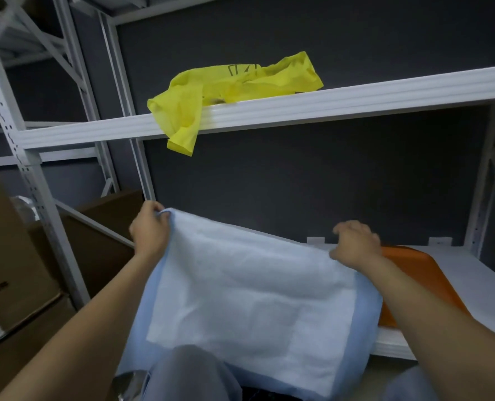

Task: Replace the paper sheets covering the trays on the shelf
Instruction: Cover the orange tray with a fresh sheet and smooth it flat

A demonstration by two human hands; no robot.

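Orange tray (420,273) mostly hidden under paper sheet (249,296); both hands gripping.

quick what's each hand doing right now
Left hand: closed, pinching the far left corner of the blue-edged paper sheet.
Right hand: closed on the sheet's far right edge, above the orange tray.
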